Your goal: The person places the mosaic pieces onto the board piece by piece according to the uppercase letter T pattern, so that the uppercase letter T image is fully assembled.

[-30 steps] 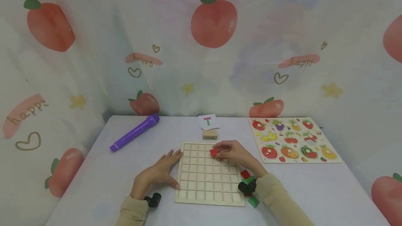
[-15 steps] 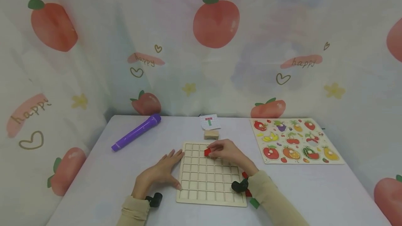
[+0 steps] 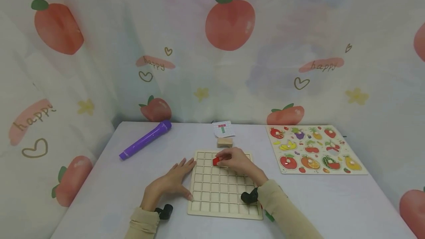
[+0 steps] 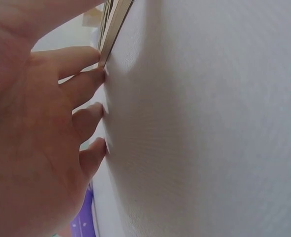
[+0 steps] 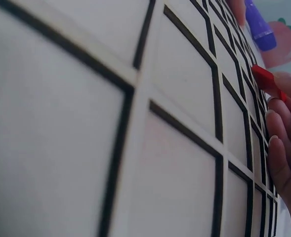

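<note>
A pale wooden grid board lies in the middle of the table. My right hand pinches a small red square tile close over the board's second row from the far edge. In the right wrist view the red tile is tilted between thumb and fingers, one edge right at the grid. My left hand lies with fingers spread at the board's left side, thumb and fingertips at its edge. In the left wrist view, the extended fingers of that hand rest on the table beside the board's edge.
Behind the board are a small wooden block and a card with a red and green T pattern. A purple toy microphone lies at left, a fruit puzzle board at right. A green tile shows beside my right sleeve.
My right hand has moved left across the board with the red tile. The right forearm now covers most of the loose tiles at the board's right. My left hand stays at the board's edge.
</note>
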A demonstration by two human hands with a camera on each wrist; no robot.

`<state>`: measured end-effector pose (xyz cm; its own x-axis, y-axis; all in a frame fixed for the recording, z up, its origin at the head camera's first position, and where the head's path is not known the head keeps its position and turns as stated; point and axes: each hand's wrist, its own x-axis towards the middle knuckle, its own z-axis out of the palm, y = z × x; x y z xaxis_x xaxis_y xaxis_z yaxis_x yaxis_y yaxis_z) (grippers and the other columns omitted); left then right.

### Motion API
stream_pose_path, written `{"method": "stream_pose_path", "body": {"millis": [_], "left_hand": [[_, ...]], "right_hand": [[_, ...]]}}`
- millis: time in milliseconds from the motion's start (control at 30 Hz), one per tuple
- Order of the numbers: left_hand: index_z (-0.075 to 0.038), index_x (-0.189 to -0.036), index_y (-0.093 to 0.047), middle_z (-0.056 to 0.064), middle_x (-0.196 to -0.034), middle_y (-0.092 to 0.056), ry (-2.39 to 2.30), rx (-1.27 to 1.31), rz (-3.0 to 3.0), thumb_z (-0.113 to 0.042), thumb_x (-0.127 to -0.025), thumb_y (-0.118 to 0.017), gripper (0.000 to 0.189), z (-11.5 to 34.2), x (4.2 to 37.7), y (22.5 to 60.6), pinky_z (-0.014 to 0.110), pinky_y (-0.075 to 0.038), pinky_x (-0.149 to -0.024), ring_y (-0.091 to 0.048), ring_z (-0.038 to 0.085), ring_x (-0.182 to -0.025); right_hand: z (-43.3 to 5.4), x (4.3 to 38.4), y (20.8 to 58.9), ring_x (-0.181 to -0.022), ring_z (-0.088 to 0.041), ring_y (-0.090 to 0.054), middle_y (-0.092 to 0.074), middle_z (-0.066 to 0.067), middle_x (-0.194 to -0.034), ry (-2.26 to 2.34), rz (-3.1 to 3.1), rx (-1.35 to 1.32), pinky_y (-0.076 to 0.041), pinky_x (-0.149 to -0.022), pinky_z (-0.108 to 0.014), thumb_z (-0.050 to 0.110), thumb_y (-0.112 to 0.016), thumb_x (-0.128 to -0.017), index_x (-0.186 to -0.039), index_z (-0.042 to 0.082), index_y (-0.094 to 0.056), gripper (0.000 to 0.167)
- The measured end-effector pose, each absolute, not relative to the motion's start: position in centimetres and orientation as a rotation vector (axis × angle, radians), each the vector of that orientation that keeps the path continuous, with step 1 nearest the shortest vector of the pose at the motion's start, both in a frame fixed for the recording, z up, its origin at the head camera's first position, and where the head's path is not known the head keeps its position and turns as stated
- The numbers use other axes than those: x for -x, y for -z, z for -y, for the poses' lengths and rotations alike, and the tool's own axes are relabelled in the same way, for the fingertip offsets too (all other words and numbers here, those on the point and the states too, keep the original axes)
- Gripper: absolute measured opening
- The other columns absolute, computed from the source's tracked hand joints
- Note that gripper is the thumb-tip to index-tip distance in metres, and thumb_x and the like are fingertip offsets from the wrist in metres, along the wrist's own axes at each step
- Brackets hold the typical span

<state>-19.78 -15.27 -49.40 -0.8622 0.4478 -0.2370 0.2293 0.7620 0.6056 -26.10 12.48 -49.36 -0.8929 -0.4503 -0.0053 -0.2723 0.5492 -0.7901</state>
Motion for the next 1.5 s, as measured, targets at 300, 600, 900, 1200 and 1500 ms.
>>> {"method": "stream_pose_path", "body": {"millis": [300, 600, 900, 1200, 1500], "left_hand": [[-0.009, -0.163, -0.028, 0.008, -0.173, -0.019, -0.802, -0.538, -2.588, -0.032, -0.068, -0.095, 0.118, 15.3, 19.9, 49.2, 0.054, -0.006, -0.132, -0.007, 0.035, -0.161], [-0.008, -0.162, -0.031, 0.009, -0.172, -0.022, -0.84, -0.523, -2.588, -0.03, -0.065, -0.096, 0.119, 15.3, 19.7, 48.9, 0.056, -0.007, -0.131, -0.009, 0.035, -0.161], [-0.011, -0.162, -0.031, 0.007, -0.172, -0.022, -0.839, -0.503, -2.593, -0.032, -0.064, -0.097, 0.12, 15.1, 19.5, 48.8, 0.055, -0.006, -0.132, -0.01, 0.033, -0.161], [-0.01, -0.162, -0.031, 0.006, -0.172, -0.023, -0.841, -0.515, -2.597, -0.033, -0.066, -0.096, 0.119, 15.2, 19.7, 49.1, 0.054, -0.007, -0.132, -0.01, 0.032, -0.161], [-0.008, -0.162, -0.03, 0.009, -0.172, -0.022, -0.841, -0.535, -2.591, -0.033, -0.067, -0.096, 0.119, 15.2, 19.6, 49.1, 0.055, -0.007, -0.132, -0.009, 0.035, -0.161]], "right_hand": [[-12.1, 25.8, 49.2, -0.086, -0.011, -0.062, -0.072, 0.0, -0.094, 1.196, -2.623, 0.616, -0.055, -0.081, -0.031, 0.013, -0.078, -0.09, -0.113, 0.003, -0.076, 0.025], [-11.8, 25.7, 49.1, -0.08, -0.01, -0.058, -0.069, 0.001, -0.088, 1.131, -2.652, 0.674, -0.052, -0.074, -0.025, 0.009, -0.078, -0.089, -0.112, 0.002, -0.076, 0.024], [-11.9, 25.8, 49.3, -0.076, -0.007, -0.055, -0.067, 0.002, -0.085, 1.053, -2.691, 0.778, -0.049, -0.068, -0.022, 0.007, -0.077, -0.088, -0.112, 0.001, -0.077, 0.024], [-12.1, 25.5, 49.2, -0.08, -0.011, -0.057, -0.067, 0.002, -0.087, 1.105, -2.659, 0.683, -0.051, -0.071, -0.024, 0.007, -0.077, -0.089, -0.113, 0.003, -0.076, 0.024], [-12.6, 24.9, 48.9, -0.087, -0.012, -0.062, -0.072, 0.001, -0.097, 1.194, -2.627, 0.627, -0.055, -0.08, -0.027, 0.014, -0.075, -0.093, -0.116, 0.006, -0.076, 0.024]]}}
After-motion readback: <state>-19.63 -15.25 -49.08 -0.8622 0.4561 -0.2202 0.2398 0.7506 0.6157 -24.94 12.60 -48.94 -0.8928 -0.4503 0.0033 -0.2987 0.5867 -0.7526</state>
